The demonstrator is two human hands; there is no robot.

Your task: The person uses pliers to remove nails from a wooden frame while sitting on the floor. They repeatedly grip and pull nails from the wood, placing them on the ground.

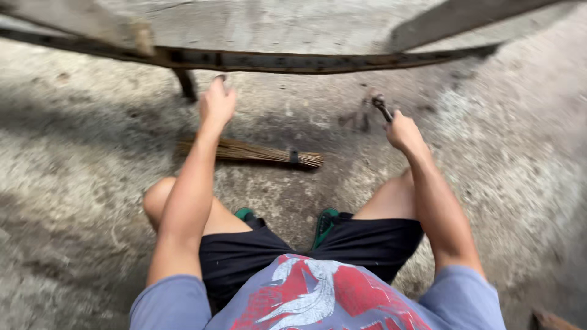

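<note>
The person squats on a rough concrete floor, knees wide apart, and both arms are stretched forward. The step in hand seems to be work under or at a low wooden frame: a long dark rail crosses the top of the view, and a short leg goes down from it to the floor.

The left hand is lifted just below the rail, near the leg. Its fingers are curled loosely and I see nothing in it; whether it touches the rail I cannot tell, because the picture is blurred there. The right hand is clenched around a small dark tool, which points up and forward from the fist. The kind of tool is not clear. It is a little below the rail, to the right of the middle, and well apart from the left hand.

On the floor between the arms lies a bundle of thin sticks like a broom, bound with a dark band near its right end. It is near the left forearm but not held.

In my judgement, a further move calls for a steady right wrist to bring the tool tip to its place, while the left hand braces near the rail. Both elbows are almost straight, so the reach is already long.
</note>
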